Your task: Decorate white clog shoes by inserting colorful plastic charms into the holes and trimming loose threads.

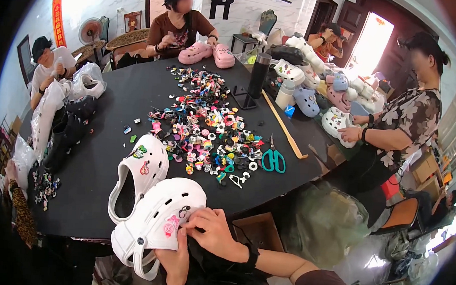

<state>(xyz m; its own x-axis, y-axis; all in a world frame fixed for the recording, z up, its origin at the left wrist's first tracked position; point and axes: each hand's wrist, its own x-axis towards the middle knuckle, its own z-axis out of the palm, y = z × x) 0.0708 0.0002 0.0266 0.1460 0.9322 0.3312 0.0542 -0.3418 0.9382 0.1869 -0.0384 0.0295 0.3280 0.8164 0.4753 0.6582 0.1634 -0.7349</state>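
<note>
A white clog (157, 216) with ventilation holes is tilted at the table's near edge. My left hand (175, 263) grips it from below, thumb up along its side and the other fingers mostly hidden behind it. A pink lollipop-like charm (170, 226) and a small black-and-white charm (184, 211) sit on the clog's upper. My right hand (214, 235) is closed in a pinch against the clog beside these charms; what lies between its fingertips is hidden. Just behind stands a second white clog (152, 162), with a green charm and a red one on it.
A heap of colourful shoe charms (208, 126) covers the table's middle. Right of it lie teal-handled scissors (273, 160), a wooden stick (285, 127), a phone (243, 98) and a black tumbler (259, 74). Other people handle clogs around the table; many clogs (306, 101) are piled at right.
</note>
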